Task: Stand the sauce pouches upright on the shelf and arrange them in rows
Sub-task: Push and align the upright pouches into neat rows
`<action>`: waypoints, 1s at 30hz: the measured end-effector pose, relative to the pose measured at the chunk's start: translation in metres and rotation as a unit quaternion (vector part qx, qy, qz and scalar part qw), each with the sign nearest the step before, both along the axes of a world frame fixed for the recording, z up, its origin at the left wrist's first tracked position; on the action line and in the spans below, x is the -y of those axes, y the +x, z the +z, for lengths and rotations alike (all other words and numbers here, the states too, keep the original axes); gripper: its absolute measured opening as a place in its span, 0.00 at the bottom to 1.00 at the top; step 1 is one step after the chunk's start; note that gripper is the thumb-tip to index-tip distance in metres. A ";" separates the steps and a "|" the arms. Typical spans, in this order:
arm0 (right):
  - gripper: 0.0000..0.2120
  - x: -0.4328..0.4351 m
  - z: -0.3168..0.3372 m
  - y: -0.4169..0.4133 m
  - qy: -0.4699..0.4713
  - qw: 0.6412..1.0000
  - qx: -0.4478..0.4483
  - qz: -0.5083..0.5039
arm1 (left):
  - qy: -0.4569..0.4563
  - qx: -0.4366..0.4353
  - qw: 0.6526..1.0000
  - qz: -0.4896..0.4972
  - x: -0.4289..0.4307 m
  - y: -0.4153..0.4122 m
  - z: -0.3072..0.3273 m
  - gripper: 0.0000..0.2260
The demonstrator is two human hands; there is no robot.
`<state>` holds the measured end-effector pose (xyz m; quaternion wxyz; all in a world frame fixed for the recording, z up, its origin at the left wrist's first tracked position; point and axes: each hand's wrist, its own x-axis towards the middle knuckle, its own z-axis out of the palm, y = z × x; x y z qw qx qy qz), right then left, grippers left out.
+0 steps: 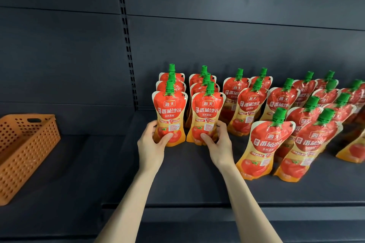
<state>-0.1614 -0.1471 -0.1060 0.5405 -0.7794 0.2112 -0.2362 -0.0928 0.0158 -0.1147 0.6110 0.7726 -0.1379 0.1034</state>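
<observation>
Left hand (156, 140): my fingers are curled round the lower left edge of a sauce pouch, with my thumb pressed across its front.
Right hand (216, 140): clamped the same way on the next pouch, thumb on the front and fingers wrapped round its right edge.
Left pouch (170, 112): upright in my left hand, green cap up, its bottom on the shelf (187, 179).
Right pouch (206, 114): upright in my right hand, just beside the left pouch, with a narrow gap between them.
Rows behind (172, 78): two more pouches stand beyond each one I hold, in line toward the back wall.
Other pouches (264, 144): off to the right of my right hand, many stand in looser rows, and the nearest ones lean.
Basket (25, 150): orange and perforated, well away to the left of my left hand.
</observation>
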 end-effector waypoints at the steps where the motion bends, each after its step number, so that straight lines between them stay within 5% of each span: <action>1: 0.22 0.000 -0.001 0.001 -0.001 1.000 -0.002 0.000 | 0.002 0.001 1.000 0.000 0.000 0.000 0.000 0.20; 21: 0.30 -0.008 -0.001 -0.006 -0.045 0.998 -0.004 -0.045 | 0.042 -0.028 0.998 0.037 -0.004 -0.008 0.001 0.29; 30: 0.13 -0.041 0.019 -0.059 -0.105 0.989 0.106 0.002 | 0.067 0.103 0.992 0.007 -0.030 -0.057 0.027 0.10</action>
